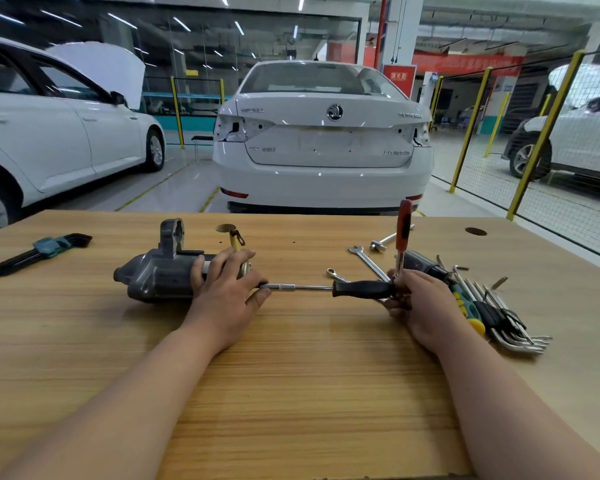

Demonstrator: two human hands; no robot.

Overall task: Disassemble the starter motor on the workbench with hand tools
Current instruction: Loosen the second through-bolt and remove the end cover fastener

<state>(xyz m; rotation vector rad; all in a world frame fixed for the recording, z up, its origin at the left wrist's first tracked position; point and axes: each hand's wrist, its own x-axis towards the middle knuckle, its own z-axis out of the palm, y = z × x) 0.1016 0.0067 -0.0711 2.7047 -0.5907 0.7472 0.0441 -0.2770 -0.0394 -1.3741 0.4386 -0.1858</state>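
The starter motor [160, 271] lies on its side on the wooden table [291, 393], its right end under the left hand [229, 289]. That hand's fingers [222, 261] are curled over the motor's body and clamped on it. From just below those fingers a thin steel shaft runs right to the black-handled driver [364, 289]. The right hand [420, 306] grips the handle's far end, fingers wrapped closed around it. A red-handled tool [404, 226] stands upright out of the same right fingers; how firmly it is held I cannot tell. Just beyond the right fingers lie two spanners [368, 261], and to their right a fan of hex keys [506, 323]. Well to the left of the left fingers rests another hex key set [39, 252] in a teal holder
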